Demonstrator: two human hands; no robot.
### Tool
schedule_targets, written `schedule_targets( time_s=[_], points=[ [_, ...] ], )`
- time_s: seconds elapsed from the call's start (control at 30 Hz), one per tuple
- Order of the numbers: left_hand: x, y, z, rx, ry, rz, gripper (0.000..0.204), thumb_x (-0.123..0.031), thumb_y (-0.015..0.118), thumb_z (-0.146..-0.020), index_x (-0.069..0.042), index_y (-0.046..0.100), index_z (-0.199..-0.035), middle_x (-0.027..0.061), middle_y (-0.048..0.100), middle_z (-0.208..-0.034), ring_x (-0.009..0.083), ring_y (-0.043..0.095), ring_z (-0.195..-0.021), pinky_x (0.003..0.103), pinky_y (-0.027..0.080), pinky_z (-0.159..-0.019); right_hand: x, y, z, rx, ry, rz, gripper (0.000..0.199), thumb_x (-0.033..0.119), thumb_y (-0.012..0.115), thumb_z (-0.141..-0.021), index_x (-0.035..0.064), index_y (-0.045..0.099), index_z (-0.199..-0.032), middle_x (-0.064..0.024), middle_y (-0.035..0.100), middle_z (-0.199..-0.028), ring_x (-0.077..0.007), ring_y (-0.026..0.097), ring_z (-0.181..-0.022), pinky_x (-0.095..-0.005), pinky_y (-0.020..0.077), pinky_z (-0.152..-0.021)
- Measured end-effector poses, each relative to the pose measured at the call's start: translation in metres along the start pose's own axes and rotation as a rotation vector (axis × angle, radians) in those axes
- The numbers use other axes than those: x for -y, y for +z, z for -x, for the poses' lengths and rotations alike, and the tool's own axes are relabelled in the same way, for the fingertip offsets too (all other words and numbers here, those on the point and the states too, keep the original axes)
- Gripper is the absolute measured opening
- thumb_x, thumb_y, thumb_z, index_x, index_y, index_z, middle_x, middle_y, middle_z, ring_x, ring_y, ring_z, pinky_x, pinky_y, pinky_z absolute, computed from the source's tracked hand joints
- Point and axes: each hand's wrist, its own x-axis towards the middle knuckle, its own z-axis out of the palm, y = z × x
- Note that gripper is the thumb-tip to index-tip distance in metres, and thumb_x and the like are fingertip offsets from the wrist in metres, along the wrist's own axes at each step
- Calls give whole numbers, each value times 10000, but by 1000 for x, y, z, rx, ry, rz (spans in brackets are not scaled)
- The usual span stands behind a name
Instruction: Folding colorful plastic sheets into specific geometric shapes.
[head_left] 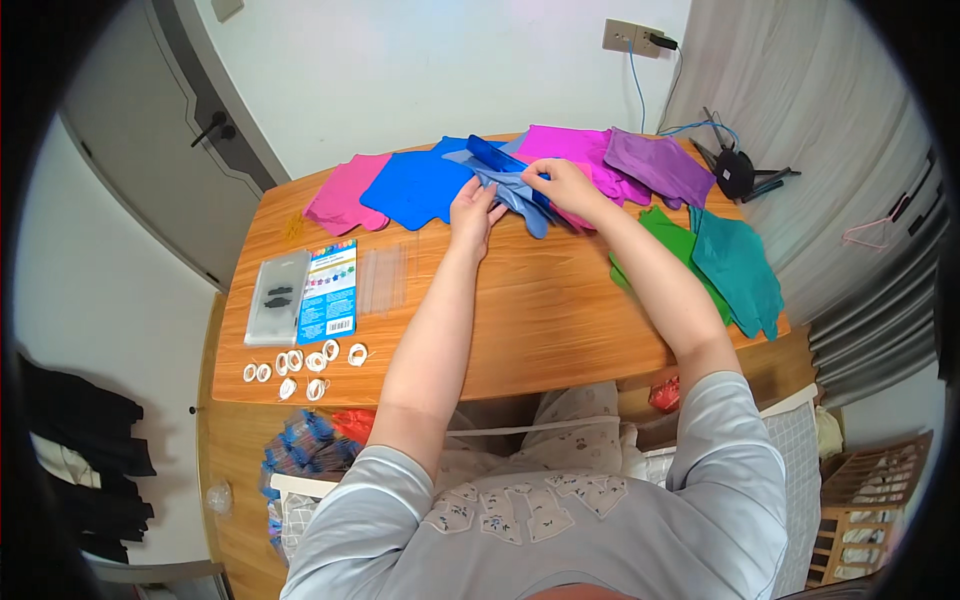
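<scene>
Near the far side of the table, both hands are on a blue folded sheet (512, 188), paler grey-blue in places and with a dark shiny strip along its top. My left hand (472, 215) supports its near left side, with the thumb against it. The thumb and fingers of my right hand (562, 187) pinch its upper right edge. Flat blue pieces (408, 190) lie to the left, beside a pink piece (345, 192). Magenta (568, 150) and purple (660, 168) pieces lie to the right. Some of the held sheet's folds are hidden behind my fingers.
Green (660, 240) and teal (738, 270) pieces lie at the table's right. On the left are a clear pouch (275, 315), a blue printed card (328, 300), clear strips (383, 280) and several white cord coils (316, 361). A black stand (737, 174) is at the far right corner.
</scene>
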Motion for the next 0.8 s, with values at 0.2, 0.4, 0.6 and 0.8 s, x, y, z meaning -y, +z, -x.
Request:
schedule_targets(
  time_s=[0.2, 0.4, 0.6, 0.8],
  points=[
    [-3, -4, -13, -225, 76, 11, 363, -17, 551, -993, -23, 583, -1355, 80, 693, -1222, 208, 690, -1074, 364, 577, -923, -8, -35, -27, -129, 47, -29, 245, 240, 720, -930, 16, 779, -1007, -43, 754, -879, -117, 667, -825, -323, 537, -748],
    [-9, -57, -42, -525, 435, -74, 371, -1, 528, -1002, 10, 531, -1373, 148, 643, -1311, 253, 633, -1176, 371, 512, -1005, 19, -159, -66, -628, 242, -55, 293, 314, 729, -897, 34, 778, -969, -21, 718, -805, -133, 648, -733, -323, 521, -667],
    [-3, -32, -32, -668, 282, 78, 486, 29, 474, -1006, 14, 356, -1477, 195, 591, -1356, 281, 604, -1216, 371, 478, -1049, 17, -194, -54, -909, -53, 475, 252, 248, 703, -910, 42, 750, -1047, -112, 725, -859, -286, 696, -776, -403, 554, -739],
    [-7, -37, -29, -730, 299, -34, 564, 58, 479, -996, -60, 298, -1516, 225, 454, -1481, 314, 574, -1254, 436, 561, -954, 24, -138, -30, -537, -681, 899, 251, 50, 636, -915, 54, 660, -1165, -188, 682, -1123, -377, 667, -1039, -427, 557, -859]
  ],
)
